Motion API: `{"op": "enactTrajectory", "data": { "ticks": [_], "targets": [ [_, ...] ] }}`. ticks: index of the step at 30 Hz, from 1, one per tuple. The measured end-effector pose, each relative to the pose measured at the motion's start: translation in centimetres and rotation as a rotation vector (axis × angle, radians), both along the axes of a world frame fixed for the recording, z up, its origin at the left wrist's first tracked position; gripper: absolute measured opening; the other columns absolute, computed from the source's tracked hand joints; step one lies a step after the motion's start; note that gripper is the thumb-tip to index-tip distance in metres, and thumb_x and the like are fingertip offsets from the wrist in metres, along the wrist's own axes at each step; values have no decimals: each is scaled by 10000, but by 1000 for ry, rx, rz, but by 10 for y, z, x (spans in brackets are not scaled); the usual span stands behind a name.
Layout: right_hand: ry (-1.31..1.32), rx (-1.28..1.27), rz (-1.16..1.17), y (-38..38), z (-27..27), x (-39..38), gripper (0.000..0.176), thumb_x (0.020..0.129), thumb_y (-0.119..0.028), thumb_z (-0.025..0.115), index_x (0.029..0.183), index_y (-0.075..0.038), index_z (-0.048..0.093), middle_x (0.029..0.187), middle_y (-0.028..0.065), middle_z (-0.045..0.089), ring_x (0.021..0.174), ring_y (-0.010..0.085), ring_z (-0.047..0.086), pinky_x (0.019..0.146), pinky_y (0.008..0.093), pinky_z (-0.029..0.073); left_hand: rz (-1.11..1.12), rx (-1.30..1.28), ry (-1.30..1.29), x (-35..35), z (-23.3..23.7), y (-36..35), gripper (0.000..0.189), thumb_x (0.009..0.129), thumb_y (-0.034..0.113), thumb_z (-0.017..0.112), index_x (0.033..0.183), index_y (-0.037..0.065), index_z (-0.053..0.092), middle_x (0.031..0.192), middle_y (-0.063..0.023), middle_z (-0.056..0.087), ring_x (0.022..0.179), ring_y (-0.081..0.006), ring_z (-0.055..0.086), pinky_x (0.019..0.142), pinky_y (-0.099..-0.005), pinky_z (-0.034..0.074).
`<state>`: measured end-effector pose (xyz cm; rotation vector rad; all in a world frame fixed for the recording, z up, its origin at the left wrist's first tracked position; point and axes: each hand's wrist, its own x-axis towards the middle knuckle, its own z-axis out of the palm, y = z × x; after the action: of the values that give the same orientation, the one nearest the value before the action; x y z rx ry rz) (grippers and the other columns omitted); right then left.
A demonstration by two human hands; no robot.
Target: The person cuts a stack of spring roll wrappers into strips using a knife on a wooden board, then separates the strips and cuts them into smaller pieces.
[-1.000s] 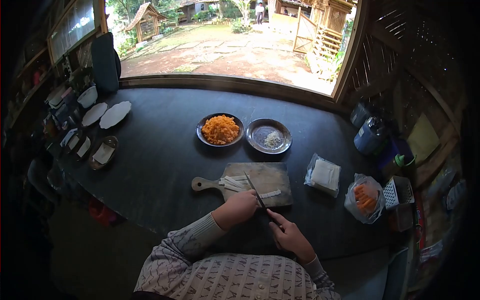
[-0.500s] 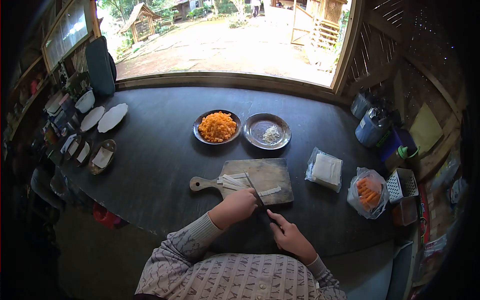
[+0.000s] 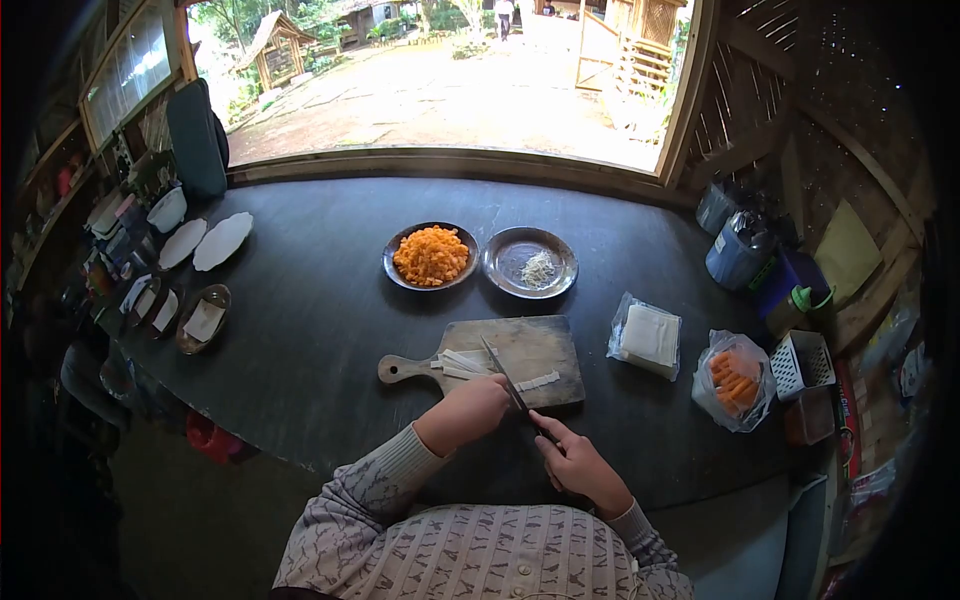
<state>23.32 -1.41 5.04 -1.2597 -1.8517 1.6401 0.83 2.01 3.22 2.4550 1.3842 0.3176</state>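
A wooden cutting board with a handle at its left lies before me on the dark table. Pale thin strips lie on its left half, and a row of small cut pieces sits near its front edge. My left hand presses on the front ends of the strips, its fingers closed and their tips hidden. In my right hand is the dark handle of a knife, whose blade slants up and left across the board, beside my left fingers.
Behind the board stand a plate of orange cubes and a plate with white shreds. To the right are wrapped white sheets, a bag of orange sticks and a white basket. White plates lie at the left.
The knife blade has shifted slightly left and up relative to the board, and my right hand has moved a little with it. The whole view has shifted slightly.
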Motion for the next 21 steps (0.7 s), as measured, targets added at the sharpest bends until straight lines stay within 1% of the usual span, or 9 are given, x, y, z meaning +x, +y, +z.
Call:
{"op": "enactTrajectory", "data": {
  "ticks": [2,5,11,14,16,18,20,21],
  "targets": [
    [-34,42,12,-2,0,3,440,1011,-190,504,1443,-129,452,544,20,528,449,82,506,470,273,435,8,-17,19,0,-2,0,171,843,78,580,864,-24,716,943,-165,644,900,-314,627,831,-403,512],
    [-45,29,16,-4,0,4,444,1009,-189,507,1445,-130,448,540,23,532,446,85,506,479,272,441,-8,31,-25,-2,-8,0,170,845,77,575,852,-22,713,945,-160,643,905,-313,625,836,-407,511],
    [-49,16,7,-5,2,4,440,1004,-170,513,1439,-128,460,544,22,537,455,82,503,489,273,442,15,-8,-45,-1,-6,-1,182,850,88,565,851,-13,716,954,-158,640,915,-311,625,834,-411,512],
    [-47,10,6,-7,1,7,437,1000,-156,517,1433,-125,469,548,28,545,462,80,502,496,274,443,46,-4,-80,-1,-9,-2,180,851,93,566,830,-12,710,958,-153,637,907,-312,625,822,-412,515],
    [-50,-1,13,-6,1,9,436,998,-154,519,1431,-130,473,550,32,548,464,84,504,500,273,444,92,-49,-111,1,-7,-3,174,850,94,570,802,-11,699,959,-149,634,894,-312,628,805,-414,519],
    [-52,-17,13,-5,-2,9,435,997,-153,522,1429,-134,476,553,36,551,466,87,506,504,273,444,79,-43,-106,1,-5,-4,172,849,95,571,793,-12,694,957,-148,633,882,-313,631,799,-414,520],
    [-91,160,31,-1,-10,3,433,994,-154,524,1425,-147,483,557,39,551,468,93,512,508,267,440,58,-39,-97,1,-1,-3,172,848,96,572,784,-12,689,956,-146,632,871,-314,634,793,-415,521],
    [-91,149,22,0,-16,-1,433,994,-154,524,1425,-147,483,557,39,551,468,93,512,508,267,440,54,-46,-28,2,1,-3,168,846,97,576,791,-10,694,957,-143,633,859,-316,636,789,-417,521]
  ]
}}
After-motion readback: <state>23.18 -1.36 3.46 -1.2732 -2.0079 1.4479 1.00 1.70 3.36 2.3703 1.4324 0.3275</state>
